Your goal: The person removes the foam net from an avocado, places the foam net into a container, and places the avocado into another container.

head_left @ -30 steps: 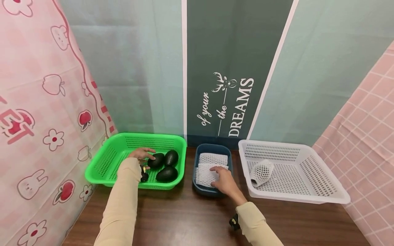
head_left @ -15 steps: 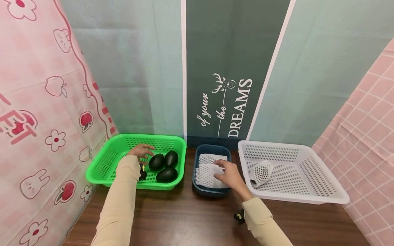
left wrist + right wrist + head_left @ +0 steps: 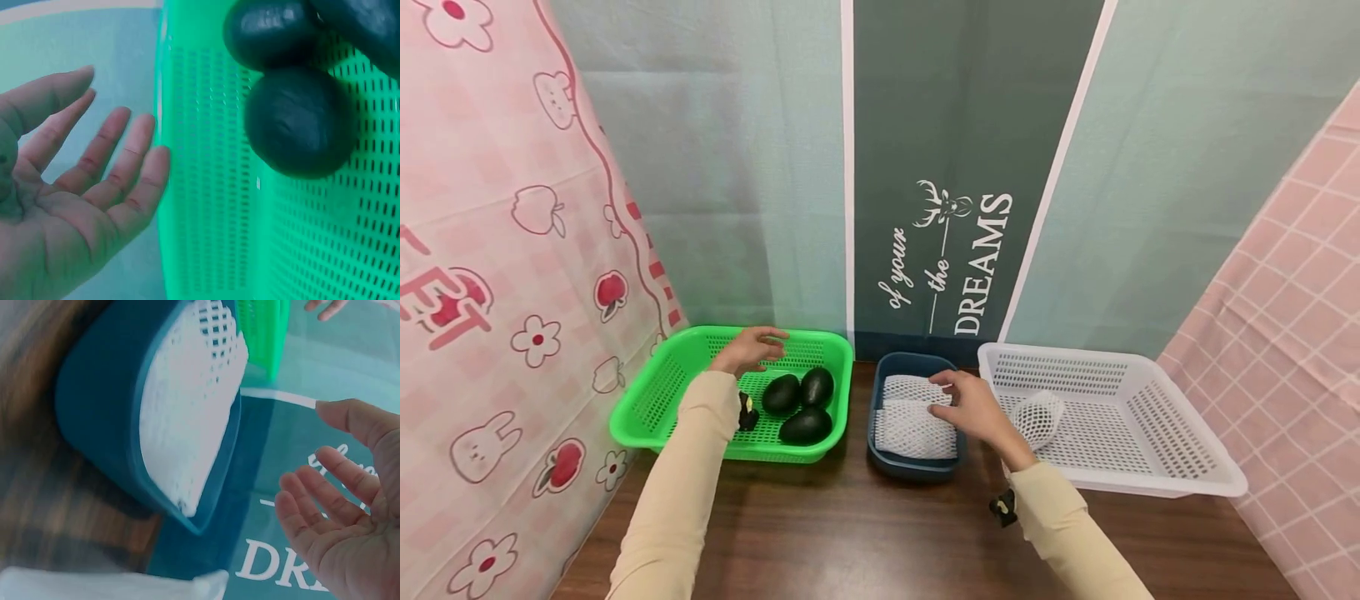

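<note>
Three dark, egg-shaped avocados (image 3: 806,426) lie together at the right end of a green basket (image 3: 651,408). My left hand (image 3: 751,348) hovers over the back of that basket, fingers loosely spread and holding nothing; in the left wrist view, the same hand (image 3: 81,200) is apart from the avocados (image 3: 300,122). White foam net sleeves (image 3: 916,429) lie stacked in a small blue bin (image 3: 882,385). Above the bin's right side, my right hand (image 3: 976,408) is relaxed with nothing in it. The right wrist view has this hand (image 3: 344,519) clear of the sleeves (image 3: 184,406).
At the right, a white basket (image 3: 1180,417) contains one net-covered item (image 3: 1039,417), partly hidden behind my right hand. All three containers stand on a brown wooden table (image 3: 850,533). Fabric curtains (image 3: 760,167) hang close behind and along both sides.
My left hand has lifted away from the avocados toward the basket's back rim. My right hand has drawn off the foam sleeves, moving right and slightly back. The objects stay in place.
</note>
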The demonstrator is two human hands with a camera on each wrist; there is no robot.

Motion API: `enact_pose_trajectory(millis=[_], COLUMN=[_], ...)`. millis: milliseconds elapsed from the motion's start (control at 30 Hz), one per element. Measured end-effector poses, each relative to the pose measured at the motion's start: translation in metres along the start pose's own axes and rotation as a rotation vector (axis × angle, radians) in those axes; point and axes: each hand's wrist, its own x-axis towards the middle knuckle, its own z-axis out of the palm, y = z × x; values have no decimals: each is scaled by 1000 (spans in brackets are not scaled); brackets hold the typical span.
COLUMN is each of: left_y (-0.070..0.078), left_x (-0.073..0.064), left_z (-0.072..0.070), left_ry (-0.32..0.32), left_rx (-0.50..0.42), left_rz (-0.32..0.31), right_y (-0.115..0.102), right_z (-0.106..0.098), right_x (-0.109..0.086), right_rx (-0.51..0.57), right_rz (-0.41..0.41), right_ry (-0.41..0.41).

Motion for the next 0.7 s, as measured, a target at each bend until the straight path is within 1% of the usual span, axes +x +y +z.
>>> enact_pose_trajectory(millis=[100,267,400,467,567,700], left_y=[6,17,24,28,33,40], left_x=[-3,-10,-15,-16,-19,-23], left_z=[7,23,40,49,61,71], left_ry=[31,83,131,141,141,142], left_rx=[13,-13,-29,-29,-50,-124], left_rz=[56,126,204,242,270,280], right_y=[2,10,20,25,33,39], right_z=[-11,-28,-41,-48,-56,-63], right_x=[0,-1,-1,-2,-5,-7], right_rx=[-7,-10,-38,-71,-113,-147], right_rz=[-1,20,58,86,113,104], right_ry=[-6,-17,-3,15,43,63])
